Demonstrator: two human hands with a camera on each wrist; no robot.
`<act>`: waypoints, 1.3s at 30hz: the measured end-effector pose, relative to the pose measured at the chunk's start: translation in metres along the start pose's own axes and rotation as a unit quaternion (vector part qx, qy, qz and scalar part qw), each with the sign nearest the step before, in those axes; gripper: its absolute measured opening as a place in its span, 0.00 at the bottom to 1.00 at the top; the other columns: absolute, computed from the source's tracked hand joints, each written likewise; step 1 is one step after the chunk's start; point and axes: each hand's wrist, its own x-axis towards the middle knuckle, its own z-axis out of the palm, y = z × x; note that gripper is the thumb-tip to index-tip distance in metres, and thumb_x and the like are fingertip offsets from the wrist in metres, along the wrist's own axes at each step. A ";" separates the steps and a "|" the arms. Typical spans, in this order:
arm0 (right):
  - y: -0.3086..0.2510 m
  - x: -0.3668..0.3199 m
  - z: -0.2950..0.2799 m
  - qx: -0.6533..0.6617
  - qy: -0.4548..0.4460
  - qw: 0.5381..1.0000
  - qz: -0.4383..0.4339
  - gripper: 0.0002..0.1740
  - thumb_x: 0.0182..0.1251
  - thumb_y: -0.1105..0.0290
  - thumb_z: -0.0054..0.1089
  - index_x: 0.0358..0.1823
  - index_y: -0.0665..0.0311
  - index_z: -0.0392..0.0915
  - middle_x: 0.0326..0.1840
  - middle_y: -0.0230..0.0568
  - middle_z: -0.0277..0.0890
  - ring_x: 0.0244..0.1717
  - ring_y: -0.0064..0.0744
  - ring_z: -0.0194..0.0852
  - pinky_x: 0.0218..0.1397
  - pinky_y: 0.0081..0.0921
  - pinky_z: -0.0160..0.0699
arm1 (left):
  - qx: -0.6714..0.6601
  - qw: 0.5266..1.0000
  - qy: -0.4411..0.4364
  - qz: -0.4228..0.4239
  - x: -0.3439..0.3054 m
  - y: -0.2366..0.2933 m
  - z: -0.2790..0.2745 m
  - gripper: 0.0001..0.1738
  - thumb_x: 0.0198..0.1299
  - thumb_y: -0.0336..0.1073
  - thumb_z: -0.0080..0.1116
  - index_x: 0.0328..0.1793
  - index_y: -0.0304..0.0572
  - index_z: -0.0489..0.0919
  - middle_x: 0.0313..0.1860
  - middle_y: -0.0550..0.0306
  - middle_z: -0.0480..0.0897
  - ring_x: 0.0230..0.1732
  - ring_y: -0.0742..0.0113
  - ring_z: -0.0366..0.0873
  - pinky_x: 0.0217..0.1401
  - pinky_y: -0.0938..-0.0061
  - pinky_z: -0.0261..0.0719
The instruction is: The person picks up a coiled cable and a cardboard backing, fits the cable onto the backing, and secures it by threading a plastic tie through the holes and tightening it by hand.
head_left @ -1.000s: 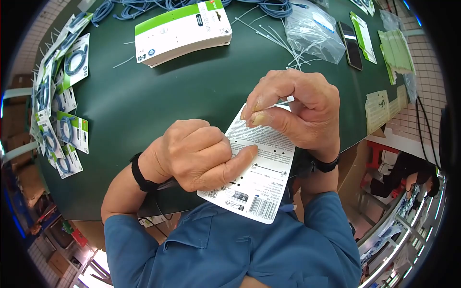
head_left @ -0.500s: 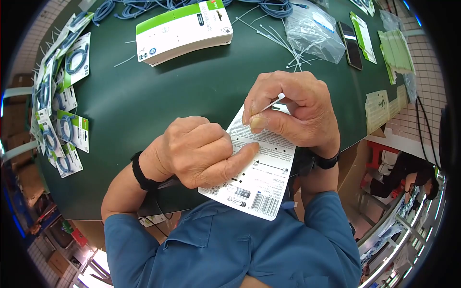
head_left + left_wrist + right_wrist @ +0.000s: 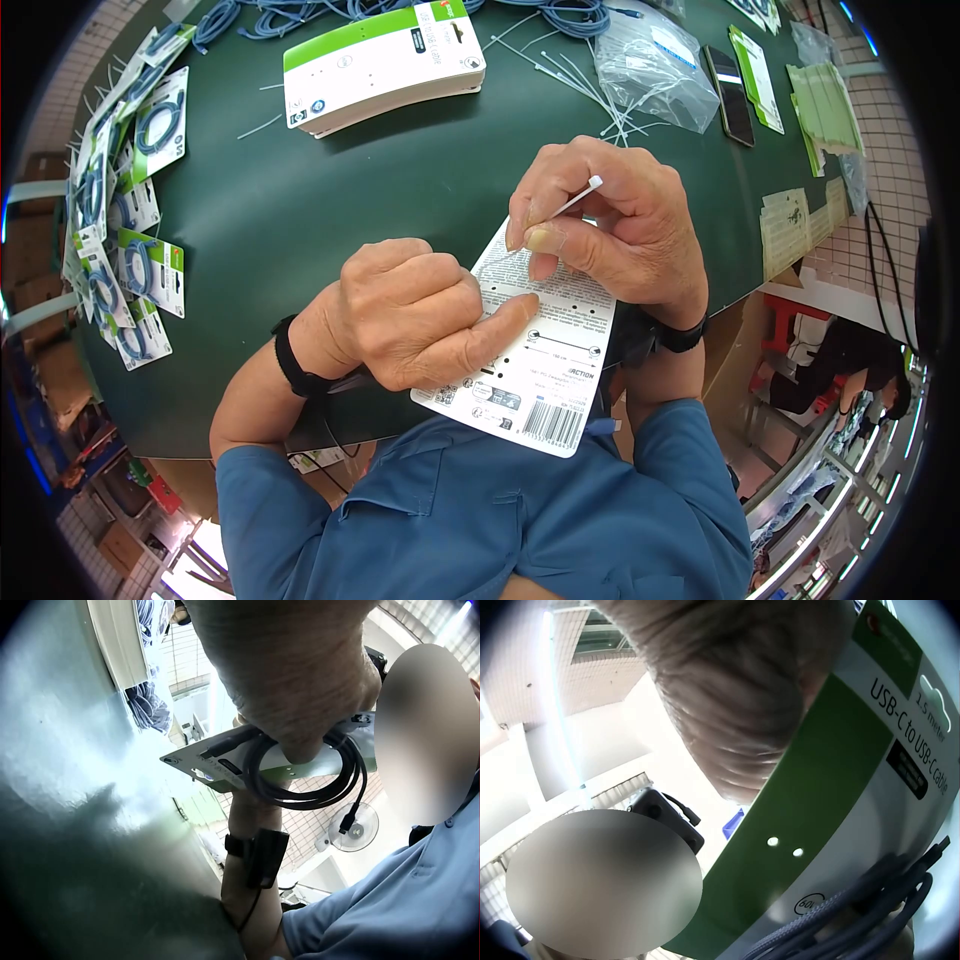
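Note:
My left hand (image 3: pixel 415 315) holds a printed cardboard card (image 3: pixel 555 385), its thumb lying over the back with the text and barcode. Against the card's green and white front, the left wrist view shows a coiled dark USB-C cable (image 3: pixel 304 804). Between thumb and fingers, my right hand (image 3: pixel 610 220) pinches a thin white cable tie (image 3: pixel 578 197) over the card's upper part. The tie's small head sticks up to the right; its other end is hidden by the fingers. Small punched holes (image 3: pixel 773 841) show through the card in the right wrist view.
A stack of green and white cards (image 3: pixel 380 70) stands at the back of the green table (image 3: pixel 270 210). Loose cable ties (image 3: pixel 590 85), a clear plastic bag (image 3: pixel 655 70) and a phone (image 3: pixel 730 95) lie to its right. Carded cables (image 3: pixel 150 270) line the left edge.
My right hand has shifted slightly and opened its pinch a little lower down, and the tie's head now points more steeply up. The left hand and card have barely moved.

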 end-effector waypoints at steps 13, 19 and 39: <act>-0.001 -0.001 0.000 0.021 0.006 1.000 0.005 0.05 0.66 0.84 0.67 0.40 0.73 0.79 0.36 0.52 0.84 0.29 0.27 0.85 0.27 0.20 0.84 | -0.006 1.000 -0.003 -0.003 0.000 -0.001 -0.001 0.26 0.48 0.38 0.73 0.55 0.37 0.86 0.21 0.72 0.67 0.20 0.78 0.67 0.21 0.77 0.58; -0.001 0.003 -0.002 -0.030 -0.039 0.999 0.010 0.07 0.62 0.82 0.72 0.36 0.70 0.80 0.34 0.47 0.85 0.30 0.30 0.87 0.30 0.22 0.84 | -0.001 1.000 -0.002 0.005 0.000 -0.002 0.000 0.25 0.47 0.38 0.74 0.53 0.37 0.86 0.21 0.71 0.68 0.20 0.78 0.67 0.21 0.78 0.59; 0.004 0.005 0.005 0.087 0.186 0.978 0.023 0.10 0.66 0.80 0.72 0.47 0.67 0.83 0.42 0.39 0.86 0.35 0.21 0.82 0.35 0.19 0.77 | -0.082 0.983 0.078 -0.146 0.007 -0.004 0.009 0.18 0.48 0.27 0.75 0.49 0.37 0.88 0.27 0.61 0.79 0.25 0.69 0.79 0.25 0.74 0.76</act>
